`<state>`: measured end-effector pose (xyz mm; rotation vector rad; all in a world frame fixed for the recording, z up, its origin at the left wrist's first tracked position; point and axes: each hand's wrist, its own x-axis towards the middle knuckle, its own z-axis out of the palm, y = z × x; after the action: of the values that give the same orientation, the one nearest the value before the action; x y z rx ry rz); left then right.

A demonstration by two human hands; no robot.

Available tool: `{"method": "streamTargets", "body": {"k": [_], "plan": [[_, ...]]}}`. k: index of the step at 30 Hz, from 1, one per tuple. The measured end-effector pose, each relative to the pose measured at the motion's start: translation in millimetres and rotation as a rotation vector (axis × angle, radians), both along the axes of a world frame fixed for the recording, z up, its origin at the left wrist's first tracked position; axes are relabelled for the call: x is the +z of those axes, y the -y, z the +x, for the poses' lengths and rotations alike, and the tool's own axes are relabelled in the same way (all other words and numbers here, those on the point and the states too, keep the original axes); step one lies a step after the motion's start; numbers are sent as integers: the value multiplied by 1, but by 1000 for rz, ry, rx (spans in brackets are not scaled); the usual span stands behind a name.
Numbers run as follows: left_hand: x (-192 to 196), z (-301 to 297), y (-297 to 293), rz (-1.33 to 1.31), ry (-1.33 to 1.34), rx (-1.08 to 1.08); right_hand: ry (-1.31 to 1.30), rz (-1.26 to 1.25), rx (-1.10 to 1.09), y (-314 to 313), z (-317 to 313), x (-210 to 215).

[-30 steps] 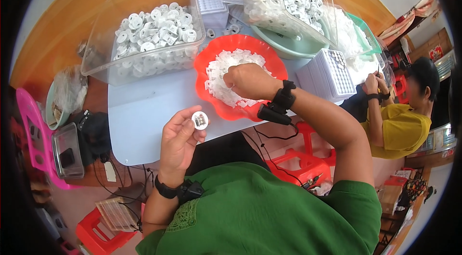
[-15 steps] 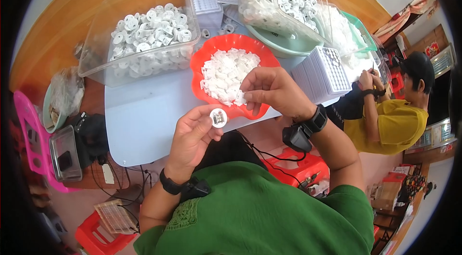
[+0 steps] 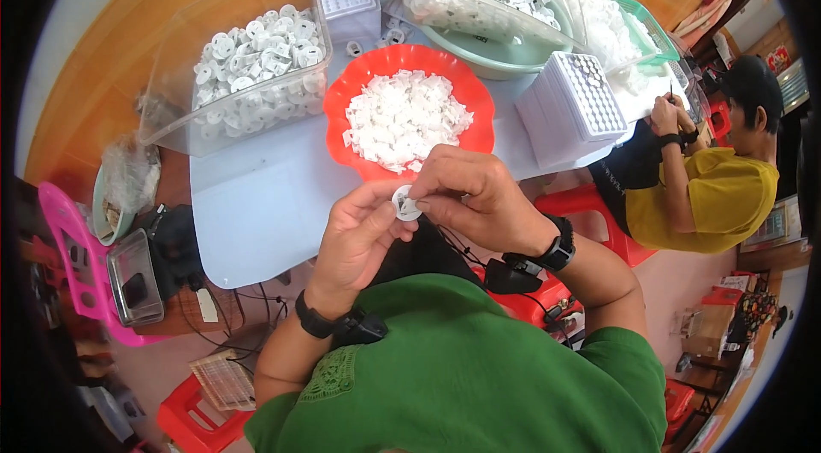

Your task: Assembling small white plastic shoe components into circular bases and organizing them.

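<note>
Between the thumb and fingers of my left hand (image 3: 355, 226) is a round white plastic housing (image 3: 402, 204) with a recess in its face. My right hand (image 3: 479, 201) is pinched closed at the housing's right side, pressing a small white plastic piece to it; my fingertips mostly hide that piece. Just beyond both hands a red scalloped bowl (image 3: 339, 124) holds a heap of small white plastic pieces (image 3: 402, 115).
A clear bin (image 3: 184, 124) of round white parts stands far left on the pale blue table (image 3: 248, 222). White stacked trays (image 3: 560, 111) rise to the right. Behind, another clear bin (image 3: 436, 8) leans in a pale green basin (image 3: 479, 60). A co-worker (image 3: 701, 188) in yellow sits at right.
My right hand has left the bowl's near edge with a small white piece and come to the housing. My left hand has shifted slightly right, and the view has moved a little.
</note>
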<state>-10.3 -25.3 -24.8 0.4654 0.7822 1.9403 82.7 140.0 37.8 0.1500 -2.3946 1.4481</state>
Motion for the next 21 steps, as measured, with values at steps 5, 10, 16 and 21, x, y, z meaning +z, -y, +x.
{"method": "streamTargets", "body": {"k": [5, 10, 16, 21], "plan": [[1, 4, -1, -22, -40, -7, 4, 15, 16, -4, 5, 2], [4, 8, -3, -65, -77, 13, 28, 21, 49, -5, 8, 6], [4, 9, -3, -65, -117, 20, -20, 20, 66, -8, 7, -2], [5, 6, -2, -43, -111, 18, 42, -27, 41, -5, 6, 4]]}}
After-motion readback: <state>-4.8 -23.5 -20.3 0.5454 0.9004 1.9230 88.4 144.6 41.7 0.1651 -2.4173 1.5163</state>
